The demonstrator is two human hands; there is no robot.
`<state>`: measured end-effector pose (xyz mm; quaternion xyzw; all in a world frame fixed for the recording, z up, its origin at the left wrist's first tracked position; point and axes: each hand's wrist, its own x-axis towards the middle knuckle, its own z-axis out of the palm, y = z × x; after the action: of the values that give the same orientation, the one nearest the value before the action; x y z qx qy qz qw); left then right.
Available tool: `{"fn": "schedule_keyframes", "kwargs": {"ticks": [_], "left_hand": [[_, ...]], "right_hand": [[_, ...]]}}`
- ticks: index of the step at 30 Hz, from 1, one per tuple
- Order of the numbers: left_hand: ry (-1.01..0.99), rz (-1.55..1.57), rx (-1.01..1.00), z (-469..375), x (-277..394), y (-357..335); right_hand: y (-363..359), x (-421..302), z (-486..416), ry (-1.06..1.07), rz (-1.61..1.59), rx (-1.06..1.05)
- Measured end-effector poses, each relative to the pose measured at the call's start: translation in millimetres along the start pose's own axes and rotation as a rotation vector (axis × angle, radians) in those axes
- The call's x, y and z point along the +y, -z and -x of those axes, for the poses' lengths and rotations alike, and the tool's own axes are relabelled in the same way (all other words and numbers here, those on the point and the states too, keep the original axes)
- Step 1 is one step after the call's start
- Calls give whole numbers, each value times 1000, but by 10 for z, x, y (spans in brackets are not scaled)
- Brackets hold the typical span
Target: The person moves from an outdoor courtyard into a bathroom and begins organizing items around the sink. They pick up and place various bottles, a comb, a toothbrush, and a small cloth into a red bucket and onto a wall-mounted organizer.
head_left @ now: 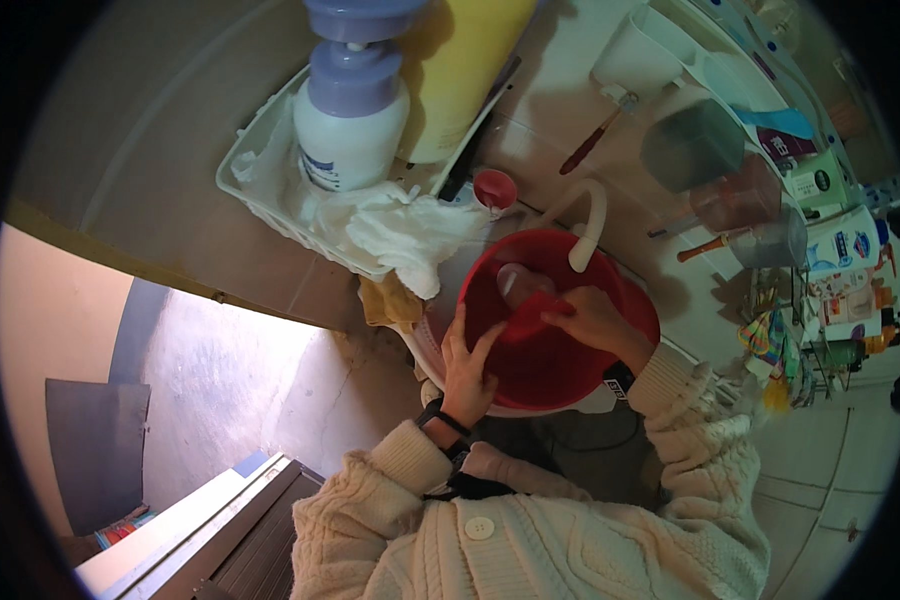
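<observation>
A deep red plastic basin (544, 379) stands before me inside a pale sink (436, 330). My right hand (594, 321) reaches over its right side and pinches a brighter red object (534, 309), whose exact kind I cannot make out. Beyond that object, a translucent pinkish item (519, 281) lies in the basin. My left hand (468, 375) is at the basin's left rim, thumb and index finger apart, with nothing seen between them. Over the basin's far side curves a cream faucet spout (589, 244).
Left of the basin, a white plastic basket (270, 217) holds a pump bottle (352, 127), a yellow bottle (454, 82) and white cloth (405, 225). A yellow-brown cloth (390, 300) hangs below. Wall-mounted cups (694, 146) and a wire rack (802, 300) with several bottles line the right.
</observation>
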<state>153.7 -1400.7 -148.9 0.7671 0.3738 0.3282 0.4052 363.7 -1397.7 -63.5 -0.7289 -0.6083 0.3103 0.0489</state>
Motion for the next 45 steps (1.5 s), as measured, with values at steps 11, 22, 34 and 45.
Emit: {"fn": "schedule_keyframes", "kwargs": {"ticks": [11,22,34,45], "left_hand": [[-123,-35,-93,-21,-80,-13],[-83,26,-71,39,-120,13],[-13,-10,-120,141,-156,34],[13,-31,-145,153,-110,50]], "right_hand": [[-84,-296,50,298,-164,-131],[-824,706,-1090,-265,505,-265],[-1692,1674,-1620,-275,192,-295],[-2040,1569,-1597,-165,191,-363]]}}
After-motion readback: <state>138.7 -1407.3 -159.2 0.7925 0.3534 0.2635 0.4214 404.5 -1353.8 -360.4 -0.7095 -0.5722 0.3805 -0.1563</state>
